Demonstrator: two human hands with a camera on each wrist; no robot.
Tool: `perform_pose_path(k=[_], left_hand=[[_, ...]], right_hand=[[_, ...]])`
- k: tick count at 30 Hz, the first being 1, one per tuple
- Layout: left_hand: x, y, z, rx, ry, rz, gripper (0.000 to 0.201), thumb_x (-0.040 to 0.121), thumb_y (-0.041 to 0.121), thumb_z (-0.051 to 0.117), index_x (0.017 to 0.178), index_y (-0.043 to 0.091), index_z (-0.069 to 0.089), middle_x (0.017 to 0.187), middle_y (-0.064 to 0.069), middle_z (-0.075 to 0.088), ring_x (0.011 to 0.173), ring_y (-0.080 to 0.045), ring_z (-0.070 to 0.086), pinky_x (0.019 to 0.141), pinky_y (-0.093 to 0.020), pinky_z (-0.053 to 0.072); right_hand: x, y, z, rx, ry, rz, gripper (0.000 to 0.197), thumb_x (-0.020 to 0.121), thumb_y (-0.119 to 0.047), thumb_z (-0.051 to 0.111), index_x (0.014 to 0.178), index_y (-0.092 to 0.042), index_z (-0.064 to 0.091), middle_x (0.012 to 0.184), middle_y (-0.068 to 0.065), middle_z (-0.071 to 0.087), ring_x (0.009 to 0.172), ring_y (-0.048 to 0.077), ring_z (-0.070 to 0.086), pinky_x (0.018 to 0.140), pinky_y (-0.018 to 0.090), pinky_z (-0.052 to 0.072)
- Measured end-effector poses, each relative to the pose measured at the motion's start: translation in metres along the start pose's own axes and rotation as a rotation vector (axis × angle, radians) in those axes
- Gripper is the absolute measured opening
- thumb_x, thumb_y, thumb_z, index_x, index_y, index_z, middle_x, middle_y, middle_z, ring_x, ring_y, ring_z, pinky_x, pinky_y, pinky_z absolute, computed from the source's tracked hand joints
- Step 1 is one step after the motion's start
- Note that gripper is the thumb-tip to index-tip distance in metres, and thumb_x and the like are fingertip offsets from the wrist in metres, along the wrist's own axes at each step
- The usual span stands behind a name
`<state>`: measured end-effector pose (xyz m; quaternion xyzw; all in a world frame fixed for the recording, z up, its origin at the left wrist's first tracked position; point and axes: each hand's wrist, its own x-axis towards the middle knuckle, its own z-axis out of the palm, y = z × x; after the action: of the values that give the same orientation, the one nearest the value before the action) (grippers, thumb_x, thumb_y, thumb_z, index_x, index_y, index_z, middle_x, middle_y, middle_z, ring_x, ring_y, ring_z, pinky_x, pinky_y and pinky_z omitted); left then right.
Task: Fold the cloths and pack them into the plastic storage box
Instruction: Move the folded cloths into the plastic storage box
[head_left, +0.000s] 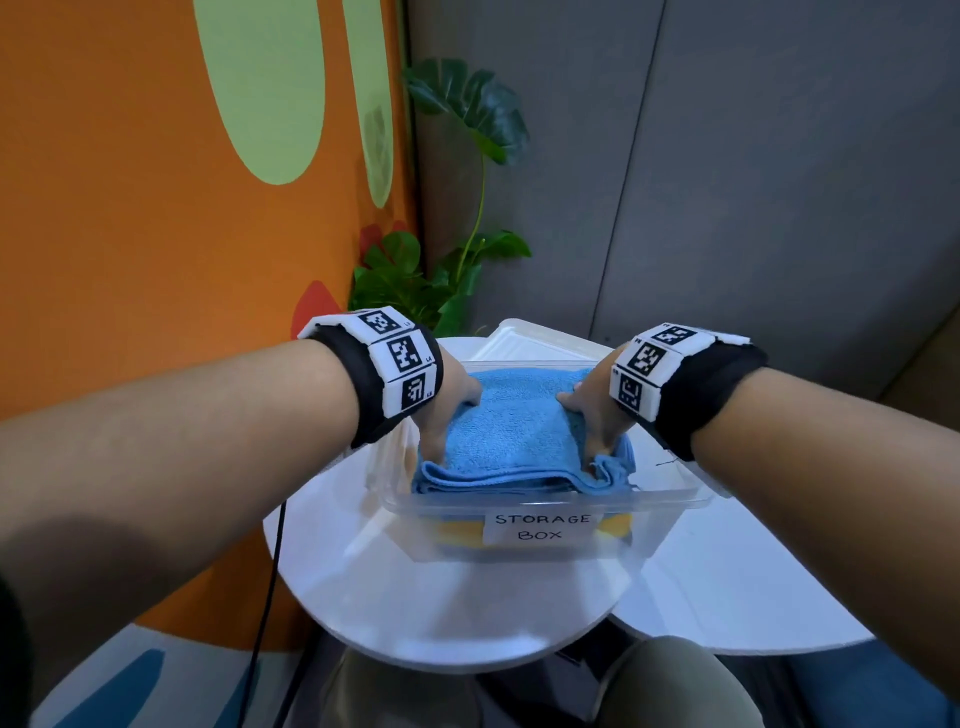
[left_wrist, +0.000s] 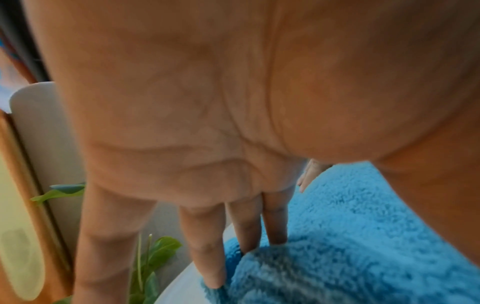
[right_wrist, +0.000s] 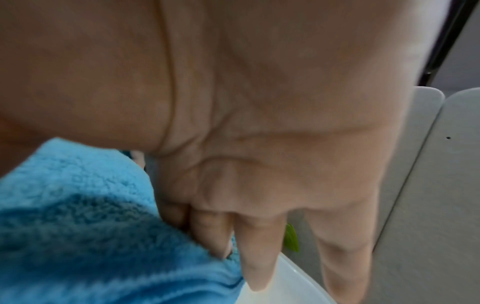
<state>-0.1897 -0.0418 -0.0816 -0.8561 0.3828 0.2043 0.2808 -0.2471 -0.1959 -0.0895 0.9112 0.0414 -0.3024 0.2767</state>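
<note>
Lowering a folded blue cloth (head_left: 511, 426) into the clear plastic storage box (head_left: 670, 501) on the white table (head_left: 415, 608), a person's left hand (head_left: 447, 410) and right hand (head_left: 589, 410) each hold one side, thumbs on top and fingers (left_wrist: 275, 222) tucked down its edge. The cloth sits at rim level, over what looks like a yellow cloth (head_left: 460, 530) beneath. Packing appears near its close; next, the grip must let go and press the cloth flat.

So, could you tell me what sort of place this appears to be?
Probably an office lounge or meeting nook: grey panelled walls, an orange wall with green shapes, a potted plant and small round white tables.
</note>
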Motion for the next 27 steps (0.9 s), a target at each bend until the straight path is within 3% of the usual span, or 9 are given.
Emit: perform_pose_path(k=[3,6,8,13,19,22,25,27], left_hand=[[-0.003,-0.009,0.0,-0.048,-0.006,-0.01,0.088,0.075,0.05,0.076,0.145,0.021,0.031,0.136,-0.002,0.049,0.118,-0.02,0.051,0.099,-0.032,0.043],[-0.008,-0.022,0.001,-0.099,0.014,-0.036,0.087,0.075,0.055,0.073,0.145,0.028,0.03,0.132,0.0,0.05,0.111,-0.019,0.051,0.087,-0.028,0.042],[-0.011,-0.03,0.003,-0.123,-0.002,-0.044,0.087,0.076,0.056,0.071,0.147,0.031,0.028,0.137,-0.001,0.047,0.118,-0.02,0.049,0.092,-0.028,0.04],[-0.018,-0.04,0.001,-0.17,0.014,-0.049,0.083,0.077,0.062,0.067,0.147,0.034,0.032,0.142,0.001,0.045,0.123,-0.018,0.046,0.093,-0.027,0.037],[-0.019,-0.029,-0.015,-0.149,0.01,0.007,0.086,0.075,0.057,0.071,0.147,0.037,0.03,0.141,0.001,0.046,0.127,-0.019,0.045,0.098,-0.029,0.038],[-0.012,-0.02,-0.012,-0.114,-0.045,-0.008,0.095,0.075,0.051,0.074,0.152,0.032,0.02,0.142,-0.001,0.047,0.124,-0.02,0.049,0.094,-0.026,0.04],[-0.006,-0.02,-0.006,-0.077,-0.095,-0.022,0.103,0.072,0.048,0.078,0.153,0.025,0.018,0.146,-0.001,0.044,0.127,-0.021,0.047,0.103,-0.03,0.038],[-0.004,-0.023,-0.002,-0.058,-0.12,-0.041,0.106,0.071,0.048,0.079,0.153,0.024,0.016,0.149,-0.001,0.04,0.131,-0.021,0.044,0.105,-0.031,0.036]], right_hand=[[0.001,0.005,-0.009,0.121,-0.024,-0.005,0.095,0.078,-0.059,0.066,0.15,-0.019,0.02,0.152,0.008,0.032,0.136,0.026,0.035,0.112,0.04,0.028],[0.007,0.009,-0.013,0.247,-0.051,-0.031,0.076,0.071,-0.052,0.074,0.136,-0.025,0.046,0.132,-0.002,0.056,0.122,0.021,0.052,0.105,0.037,0.039],[0.011,0.007,-0.014,0.244,-0.076,-0.047,0.07,0.07,-0.052,0.075,0.13,-0.022,0.054,0.124,-0.002,0.063,0.118,0.021,0.057,0.103,0.039,0.043],[0.015,0.0,-0.013,0.14,0.014,0.015,0.095,0.08,-0.061,0.06,0.152,-0.017,0.015,0.154,0.01,0.026,0.138,0.027,0.032,0.113,0.042,0.026],[0.024,-0.021,-0.028,0.108,0.081,-0.032,0.086,0.087,-0.059,0.053,0.152,-0.016,0.015,0.155,0.009,0.026,0.139,0.027,0.03,0.112,0.041,0.025],[0.029,-0.031,-0.038,0.115,0.094,-0.071,0.075,0.089,-0.052,0.056,0.148,-0.015,0.029,0.149,0.009,0.038,0.134,0.027,0.039,0.107,0.037,0.031],[0.034,-0.039,-0.047,0.151,0.063,-0.155,0.05,0.089,-0.032,0.064,0.133,-0.013,0.052,0.133,0.011,0.056,0.119,0.027,0.055,0.093,0.032,0.044],[0.036,-0.044,-0.051,0.103,0.083,-0.131,0.052,0.093,-0.039,0.055,0.136,-0.012,0.049,0.133,0.011,0.056,0.12,0.025,0.054,0.093,0.031,0.042]])
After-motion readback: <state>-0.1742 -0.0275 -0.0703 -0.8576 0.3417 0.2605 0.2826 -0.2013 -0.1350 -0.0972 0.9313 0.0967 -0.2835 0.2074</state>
